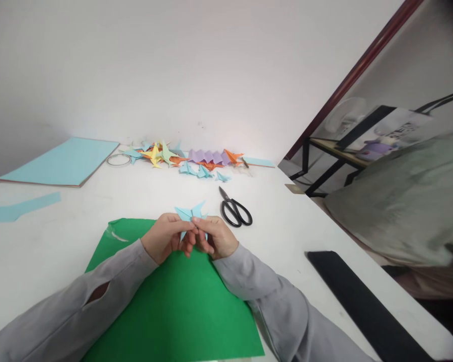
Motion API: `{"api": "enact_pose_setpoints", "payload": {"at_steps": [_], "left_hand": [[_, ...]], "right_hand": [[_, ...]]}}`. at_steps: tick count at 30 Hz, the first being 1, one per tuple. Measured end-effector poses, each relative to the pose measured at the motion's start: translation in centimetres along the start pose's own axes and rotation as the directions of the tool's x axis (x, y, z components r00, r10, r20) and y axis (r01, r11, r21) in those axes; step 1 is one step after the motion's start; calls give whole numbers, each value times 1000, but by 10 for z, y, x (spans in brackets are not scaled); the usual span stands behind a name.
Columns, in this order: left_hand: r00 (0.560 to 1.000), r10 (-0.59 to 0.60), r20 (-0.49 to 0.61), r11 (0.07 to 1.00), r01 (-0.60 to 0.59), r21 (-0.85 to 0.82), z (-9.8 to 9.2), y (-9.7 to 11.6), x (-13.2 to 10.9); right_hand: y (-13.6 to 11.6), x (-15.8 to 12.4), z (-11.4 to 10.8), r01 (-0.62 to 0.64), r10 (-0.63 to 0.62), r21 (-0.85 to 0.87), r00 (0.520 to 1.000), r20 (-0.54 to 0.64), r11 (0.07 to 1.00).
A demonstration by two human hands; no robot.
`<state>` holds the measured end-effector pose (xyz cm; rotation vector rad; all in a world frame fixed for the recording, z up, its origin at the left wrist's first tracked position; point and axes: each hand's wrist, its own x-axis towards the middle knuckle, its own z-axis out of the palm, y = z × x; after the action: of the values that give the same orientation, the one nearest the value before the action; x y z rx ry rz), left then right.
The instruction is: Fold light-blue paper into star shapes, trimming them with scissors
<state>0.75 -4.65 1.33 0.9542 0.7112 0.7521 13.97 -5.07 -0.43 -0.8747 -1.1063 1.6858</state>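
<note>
A light blue piece of folded paper (189, 213) with pointed, wing-like corners is pinched between my two hands. My left hand (169, 235) grips its left side, thumb on top and fingers curled beneath. From the right, my right hand (217, 235) presses its thumb near the middle of the folds. Both hands hover above the top part of a green sheet (173, 306) lying on the white table. Black-handled scissors (234, 208) rest just beyond my right hand, tips pointing away. Part of the folded paper is hidden behind my fingers.
Folded paper figures (160, 153) in several colours lie by the wall, beside a purple pleated strip (208, 157). Blue sheets (64, 161) and a blue offcut (26, 206) are at left. A black strip (358, 301) lies along the right edge; fabric (403, 201) hangs beyond.
</note>
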Motion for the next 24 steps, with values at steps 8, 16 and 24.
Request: {"api": "enact_pose_setpoints", "payload": {"at_steps": [8,16,24], "left_hand": [[1000,20,6,998,-20,66,0,-1,1],[998,9,-59,997,-4,77,3,1,-1],[999,31,-24,999,-30,39,2,3,0]], "right_hand": [[3,0,0,25,-24,-97,1000,13,995],[4,1,1,30,-33,-59,998,-51,998],[2,1,2,-29,29,3,993,-110,1000]]}}
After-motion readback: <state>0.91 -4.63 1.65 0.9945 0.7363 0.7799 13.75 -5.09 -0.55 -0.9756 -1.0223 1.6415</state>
